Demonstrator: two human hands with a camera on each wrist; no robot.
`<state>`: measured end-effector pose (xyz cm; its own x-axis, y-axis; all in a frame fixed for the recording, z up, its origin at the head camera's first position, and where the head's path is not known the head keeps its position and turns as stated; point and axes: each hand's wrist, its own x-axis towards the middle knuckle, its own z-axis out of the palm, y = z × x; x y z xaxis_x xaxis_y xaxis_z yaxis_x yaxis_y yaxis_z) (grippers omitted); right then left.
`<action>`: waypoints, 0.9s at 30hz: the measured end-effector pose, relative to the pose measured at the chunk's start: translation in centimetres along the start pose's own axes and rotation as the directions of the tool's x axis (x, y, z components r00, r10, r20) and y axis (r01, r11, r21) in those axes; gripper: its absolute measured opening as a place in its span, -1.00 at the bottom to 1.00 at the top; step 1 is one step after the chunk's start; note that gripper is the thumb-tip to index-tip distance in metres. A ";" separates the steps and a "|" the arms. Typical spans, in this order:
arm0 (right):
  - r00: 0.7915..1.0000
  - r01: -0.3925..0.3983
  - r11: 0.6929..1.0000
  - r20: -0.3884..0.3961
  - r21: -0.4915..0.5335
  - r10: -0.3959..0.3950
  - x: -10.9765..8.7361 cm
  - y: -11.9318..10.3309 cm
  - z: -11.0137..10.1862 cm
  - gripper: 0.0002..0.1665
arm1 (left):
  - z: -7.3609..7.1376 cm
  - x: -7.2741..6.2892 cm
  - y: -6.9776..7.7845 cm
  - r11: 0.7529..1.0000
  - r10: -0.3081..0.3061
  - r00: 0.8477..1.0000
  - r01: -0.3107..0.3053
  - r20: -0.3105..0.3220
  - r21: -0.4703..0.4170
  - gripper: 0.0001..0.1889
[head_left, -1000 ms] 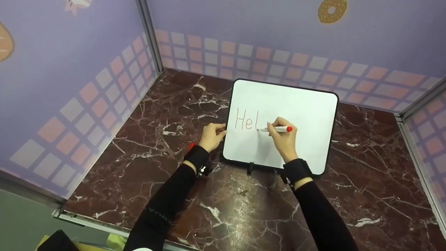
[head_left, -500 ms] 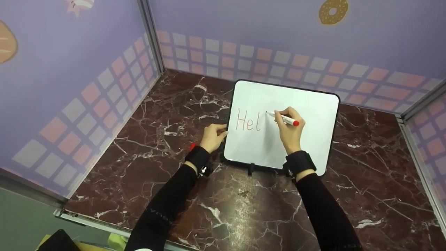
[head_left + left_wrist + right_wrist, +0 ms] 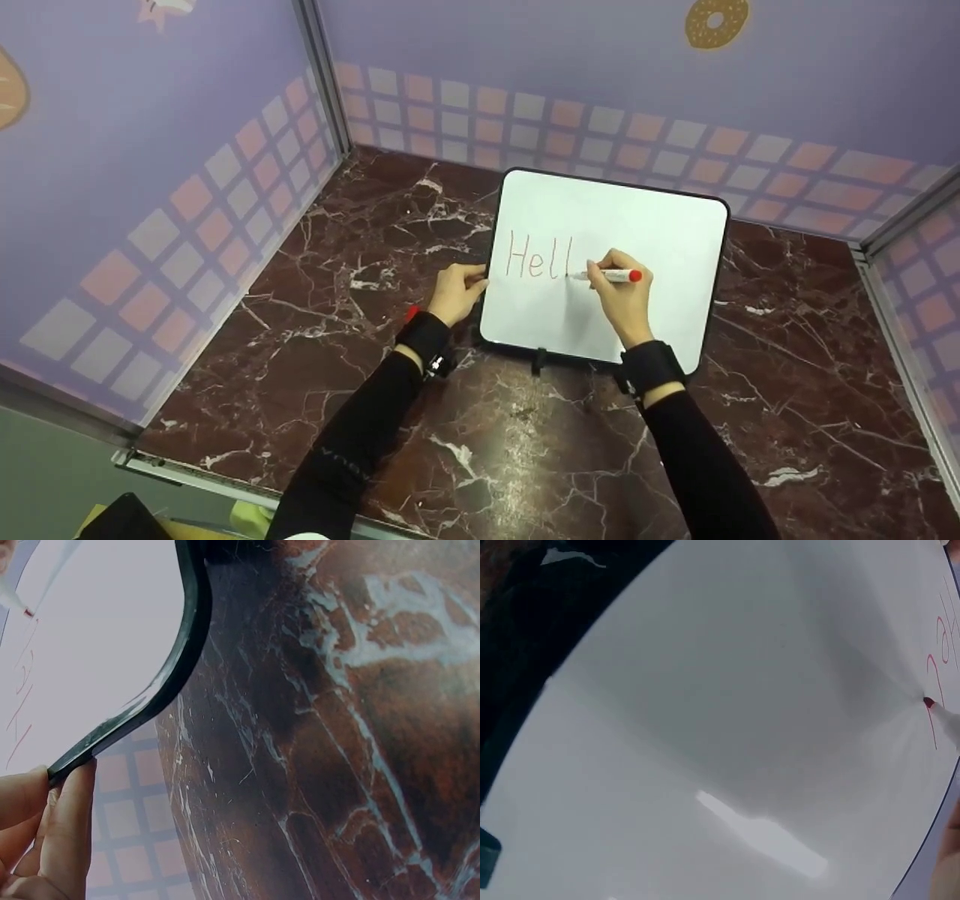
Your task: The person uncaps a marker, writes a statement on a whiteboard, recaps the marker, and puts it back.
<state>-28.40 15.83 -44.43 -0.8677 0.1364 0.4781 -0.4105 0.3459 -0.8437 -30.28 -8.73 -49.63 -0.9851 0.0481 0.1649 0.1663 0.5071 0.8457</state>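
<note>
A black-framed whiteboard [image 3: 540,319] stands tilted back on small black feet, with "Hell" written in thin red letters [image 3: 536,259] on its left part. My right hand [image 3: 626,296] pinches a white marker [image 3: 611,276] with a red end, its tip touching the board at the foot of the last "l". The marker's red tip [image 3: 928,702] also meets the surface in the right wrist view. At the board's left edge, my left hand [image 3: 455,294] grips the frame between thumb and fingers. The left wrist view shows its fingers [image 3: 69,821] on the black rim.
Dark red marbled tabletop [image 3: 300,352] surrounds the board. A small red object [image 3: 412,313] lies partly hidden behind the left wrist. Purple walls [image 3: 525,45] with a checked band enclose the left, back and right sides. A metal edge [image 3: 195,476] runs along the front left.
The first "l" got its curved foot, then the marker lifted to the upper right and came down, leaving a second "l". The left hand stayed on the frame.
</note>
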 end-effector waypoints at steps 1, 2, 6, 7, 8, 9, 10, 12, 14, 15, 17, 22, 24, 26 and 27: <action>1.000 -0.006 1.000 0.008 -0.006 0.006 -0.1 0.0 -0.1 -0.75 | 0.0 0.0 0.0 1.000 -0.003 1.000 0.003 0.003 -0.006 -0.67; 1.000 -0.008 1.000 0.012 -0.012 0.008 -0.2 0.0 -0.2 -0.74 | 0.0 0.0 0.0 1.000 -0.005 1.000 0.005 0.004 -0.009 -0.67; 1.000 0.008 1.000 -0.010 0.012 -0.008 -0.3 0.1 -0.7 -0.76 | 0.0 0.1 0.0 1.000 -0.013 1.000 0.013 0.009 -0.021 -0.67; 1.000 0.015 1.000 -0.025 0.019 -0.015 -0.3 0.1 -0.9 -0.76 | 0.0 0.1 -0.1 1.000 -0.013 1.000 0.013 0.009 -0.020 -0.67; 0.999 0.023 0.999 -0.044 0.027 -0.022 -0.2 0.1 -0.9 -0.77 | 0.0 0.1 -0.1 1.000 -0.015 1.000 0.015 0.010 -0.019 -0.67; 0.998 0.032 0.999 -0.063 0.034 -0.030 -0.2 0.2 -1.0 -0.77 | 0.1 0.1 -0.1 1.000 -0.018 1.000 0.018 0.012 -0.019 -0.67; 0.996 0.037 0.998 -0.081 0.042 -0.033 -0.2 0.2 -1.1 -0.78 | 0.1 0.1 -0.1 1.000 -0.019 1.000 0.019 0.012 -0.017 -0.67; 0.994 0.046 0.998 -0.106 0.042 -0.042 -0.2 0.3 -1.2 -0.78 | 0.1 0.1 0.0 1.000 -0.020 1.000 0.020 0.012 -0.014 -0.67; 0.993 0.050 0.998 -0.113 0.039 -0.045 -0.2 0.4 -1.2 -0.78 | 0.2 0.1 -0.1 1.000 -0.025 1.000 0.025 0.011 -0.017 -0.67; 0.993 0.050 0.998 -0.111 0.041 -0.045 -0.2 0.4 -1.1 -0.79 | 0.2 0.1 -0.1 1.000 -0.024 1.000 0.024 0.010 -0.018 -0.67; 0.993 0.049 0.998 -0.106 0.043 -0.044 -0.1 0.5 -1.1 -0.79 | 0.2 0.1 -0.1 1.000 -0.023 1.000 0.023 0.008 -0.015 -0.67; 0.990 0.072 0.997 -0.120 0.001 -0.071 0.1 0.3 -1.2 -0.79 | 0.3 0.1 -0.1 1.000 -0.022 1.000 0.022 0.003 -0.015 -0.67; 0.988 0.083 0.996 -0.131 -0.026 -0.086 0.2 0.2 -1.3 -0.78 | 0.3 0.1 -0.1 1.000 -0.019 1.000 0.019 0.000 -0.021 -0.68; 0.987 0.082 0.996 -0.132 -0.042 -0.087 0.2 0.0 -1.4 -0.77 | 0.3 0.1 -0.1 1.000 -0.015 1.000 0.015 -0.004 -0.026 -0.68; 0.988 0.077 0.996 -0.128 -0.049 -0.082 0.2 0.0 -1.5 -0.76 | 0.3 0.2 -0.1 0.999 -0.016 1.000 0.016 -0.005 -0.031 -0.68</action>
<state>-28.17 17.23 -43.97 -0.7880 0.2249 0.5732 -0.4615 0.4005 -0.7916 -30.47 -8.54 -49.87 -0.9874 0.0362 0.1539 0.1522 0.4806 0.8636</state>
